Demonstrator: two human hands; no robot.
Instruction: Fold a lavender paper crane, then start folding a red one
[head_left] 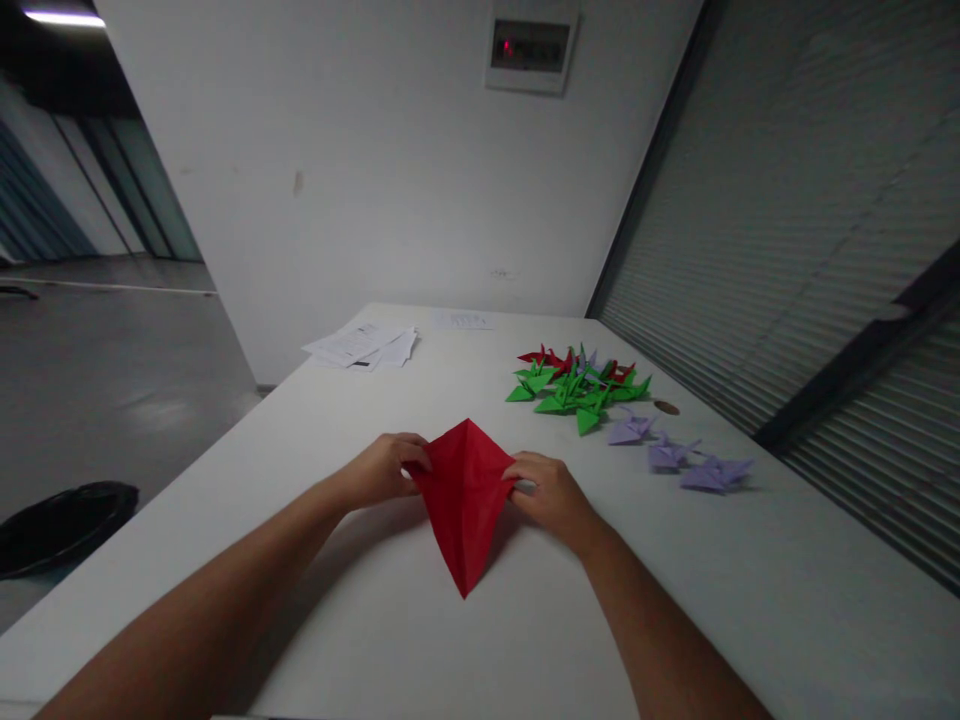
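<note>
A sheet of red origami paper [466,500] is held over the middle of the white table [390,640], one corner toward me and one away. Creases run through it, with a clear one down the centre. At its left corner my left hand [382,470] is closed, thumb and fingers pinching the edge. My right hand [551,495] pinches the right corner the same way. The paper's side corners are bent by the grip, and its underside is hidden. Both hands cast soft shadows on the tabletop.
Folded green paper cranes [574,390], with red and purple ones among them, lie in a pile at back right. Purple cranes [667,455] sit nearer, beside a brown disc [666,407]. Printed papers [364,345] lie at back left. A black-lined bin [67,520] stands left of the table.
</note>
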